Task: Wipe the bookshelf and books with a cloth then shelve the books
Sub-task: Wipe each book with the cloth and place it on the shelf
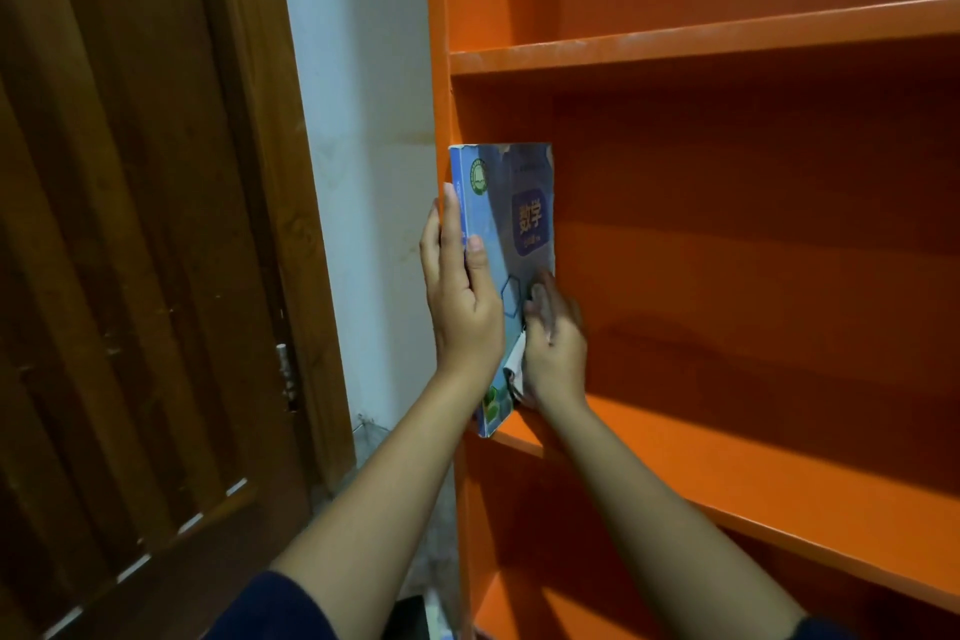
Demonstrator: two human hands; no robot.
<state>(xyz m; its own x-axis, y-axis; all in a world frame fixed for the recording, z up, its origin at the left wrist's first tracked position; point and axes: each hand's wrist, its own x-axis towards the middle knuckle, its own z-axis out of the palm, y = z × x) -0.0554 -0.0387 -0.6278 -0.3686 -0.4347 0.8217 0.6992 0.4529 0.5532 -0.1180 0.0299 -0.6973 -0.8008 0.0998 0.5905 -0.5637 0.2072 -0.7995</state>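
A blue book (511, 224) stands upright at the far left of the orange bookshelf (727, 463), its foot on the middle shelf board and its spine facing out. My left hand (462, 296) grips the book along its spine, thumb across the cover. My right hand (553, 343) presses flat against the lower part of the cover, fingers together. A bit of white, curled page or cloth (514, 359), shows between my two hands; I cannot tell which it is.
The orange shelf side panel (441, 42) rises just left of the book. An upper shelf board (675, 47) runs above. A white wall strip (358, 120) and a brown wooden door (135, 250) lie to the left.
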